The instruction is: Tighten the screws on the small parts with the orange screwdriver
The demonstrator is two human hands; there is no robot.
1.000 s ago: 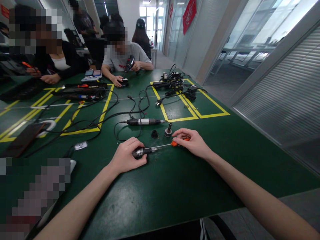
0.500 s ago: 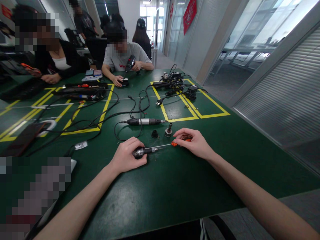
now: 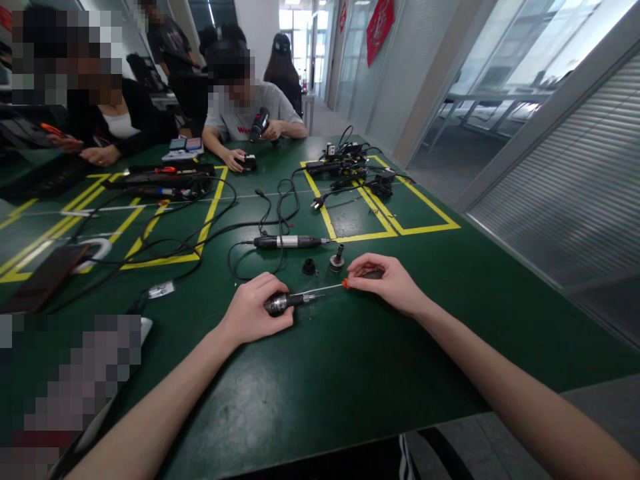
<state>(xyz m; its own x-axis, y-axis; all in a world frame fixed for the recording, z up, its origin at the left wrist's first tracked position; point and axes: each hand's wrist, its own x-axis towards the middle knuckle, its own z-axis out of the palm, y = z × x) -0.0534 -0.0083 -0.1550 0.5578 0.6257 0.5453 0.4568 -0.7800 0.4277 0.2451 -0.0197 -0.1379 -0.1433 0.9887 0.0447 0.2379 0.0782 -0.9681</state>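
My left hand [image 3: 257, 307] is closed around a dark cylindrical tool part [image 3: 283, 303], which lies low over the table with its thin metal end pointing right. Between the thumb and fingers of my right hand [image 3: 387, 280] is a screwdriver [image 3: 327, 287] with an orange handle, mostly covered by the fingers. Its slim shaft runs left alongside the tool part; where the tip sits is hidden by my left hand. Just beyond my hands stand a small black cap [image 3: 309, 267] and a round metal piece with a dark stem [image 3: 337, 259].
A corded pen-shaped power tool [image 3: 290, 242] lies farther back, with black cables [image 3: 215, 230] to its left. A pile of black cords and adapters [image 3: 345, 167] rests on yellow-taped areas. Across the green table [image 3: 400, 373], a person [image 3: 253, 110] holds a drill; another sits left.
Less orange of the screwdriver handle shows in my right hand, which has turned slightly. My left hand and the tool part have barely moved.
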